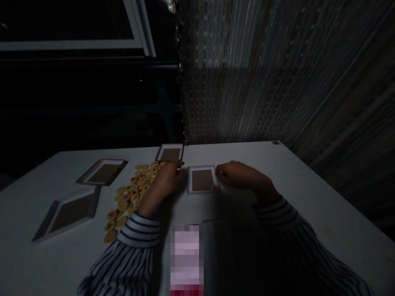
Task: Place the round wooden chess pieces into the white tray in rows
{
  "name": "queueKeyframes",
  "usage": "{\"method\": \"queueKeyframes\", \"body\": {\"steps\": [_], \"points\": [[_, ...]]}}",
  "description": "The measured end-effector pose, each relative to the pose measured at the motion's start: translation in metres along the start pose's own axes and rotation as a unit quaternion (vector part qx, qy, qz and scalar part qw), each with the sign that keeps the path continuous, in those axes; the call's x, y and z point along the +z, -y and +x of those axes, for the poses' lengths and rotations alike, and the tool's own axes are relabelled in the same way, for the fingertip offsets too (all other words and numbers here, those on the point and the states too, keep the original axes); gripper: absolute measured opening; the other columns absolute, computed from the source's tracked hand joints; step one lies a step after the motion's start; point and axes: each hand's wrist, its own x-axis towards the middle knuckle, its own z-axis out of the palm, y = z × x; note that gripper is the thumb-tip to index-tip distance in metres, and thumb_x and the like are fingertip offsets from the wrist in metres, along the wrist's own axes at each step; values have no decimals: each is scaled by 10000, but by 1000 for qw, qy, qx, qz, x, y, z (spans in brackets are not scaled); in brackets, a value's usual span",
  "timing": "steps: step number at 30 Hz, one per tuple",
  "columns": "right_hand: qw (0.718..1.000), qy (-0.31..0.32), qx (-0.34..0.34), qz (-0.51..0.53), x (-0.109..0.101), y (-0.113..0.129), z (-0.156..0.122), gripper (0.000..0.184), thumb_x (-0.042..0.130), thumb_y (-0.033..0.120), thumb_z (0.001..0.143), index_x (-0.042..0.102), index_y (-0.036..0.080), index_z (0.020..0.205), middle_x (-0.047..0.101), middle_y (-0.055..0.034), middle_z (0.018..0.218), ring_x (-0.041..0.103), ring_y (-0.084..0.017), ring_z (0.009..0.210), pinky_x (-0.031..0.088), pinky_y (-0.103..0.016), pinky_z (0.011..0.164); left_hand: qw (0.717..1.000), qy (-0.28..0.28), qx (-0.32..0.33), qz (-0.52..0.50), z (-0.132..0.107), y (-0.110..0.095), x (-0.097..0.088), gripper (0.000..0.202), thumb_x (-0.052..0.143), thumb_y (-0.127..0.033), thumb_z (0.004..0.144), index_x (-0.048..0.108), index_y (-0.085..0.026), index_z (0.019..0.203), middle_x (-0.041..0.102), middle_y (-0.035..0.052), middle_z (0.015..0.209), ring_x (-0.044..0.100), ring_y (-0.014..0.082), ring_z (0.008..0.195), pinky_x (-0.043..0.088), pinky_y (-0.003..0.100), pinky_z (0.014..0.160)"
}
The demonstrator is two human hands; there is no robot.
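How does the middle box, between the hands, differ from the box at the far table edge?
The middle box holds a round piece in its near right corner; the far box shows none inside. The middle box has a pale rim, the far box a darker, brownish one. Both are open, with brownish bottoms.

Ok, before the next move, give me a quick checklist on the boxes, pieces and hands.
1. Middle box open side up: ok, it lies on the table between the hands.
2. Piece inside it: ok, one shows in the near right corner.
3. Right hand touching the middle box: cannot tell; the fingers are at its right side.
4. Left hand clear of the pile: cannot tell; it hides part of it.
5. Back box apart from the middle box: ok.
6. Lighting: not ok, dim.
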Motion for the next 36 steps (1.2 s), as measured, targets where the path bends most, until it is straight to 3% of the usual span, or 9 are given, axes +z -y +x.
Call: {"method": "queueKeyframes", "body": {"steps": [14,17,27,36], "points": [[998,-50,-6,28,-5,6,-5,305,402,284,856,612,207,1063,669,-87,950,594,-210,850,365,-286,674,996,-85,-20,-20,-43,-9,-31,339,449,-323,837,614,-149,1076,672,83,1023,634,189,848,476,323,820],[998,-62,-1,30,-8,11,-7,302,401,279,853,613,204,1055,669,-85,940,596,-208,835,361,-282,659,992,-112,-29,-39,-54,-3,-36,354,455,-360,834,613,-157,1078,663,78,1056,627,190,897,472,316,834],[996,-79,-3,30,-12,28,-6,294,380,310,883,616,209,1025,678,-63,877,594,-182,787,337,-258,630,976,-172,-116,-70,-88,26,-54,388,475,-426,809,624,-171,1061,686,62,968,638,180,788,500,285,740],[993,-116,-7,26,-18,49,-8,295,363,287,890,617,196,1009,676,-61,948,597,-178,845,360,-259,694,961,-205,-176,-64,-116,51,-67,366,484,-445,796,643,-201,1018,691,37,951,637,170,746,500,264,704]]}}
